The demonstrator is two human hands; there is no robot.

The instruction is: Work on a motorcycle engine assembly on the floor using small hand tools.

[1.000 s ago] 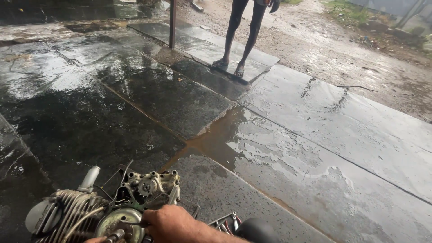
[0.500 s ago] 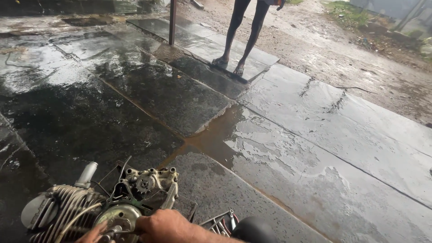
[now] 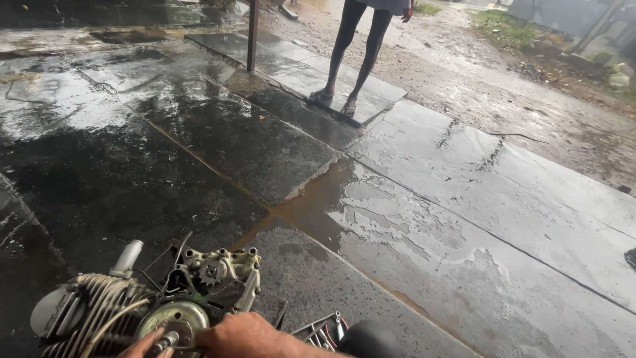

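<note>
Small engine (image 3: 142, 301) sits on wet stone slabs (image 3: 218, 142), bottom left of frame, cooling fins at its left end, small sprocket (image 3: 211, 270) on top. Right hand (image 3: 242, 335) lies over engine's near edge, just right of round flywheel cover (image 3: 173, 318); fingers curled, grip cannot be made out. Left hand (image 3: 147, 346) just below cover, fingertips pinching small metal shaft (image 3: 165, 341). Well beyond engine, another person's bare legs (image 3: 351, 56) stand on slab beside metal post (image 3: 252, 34).
</note>
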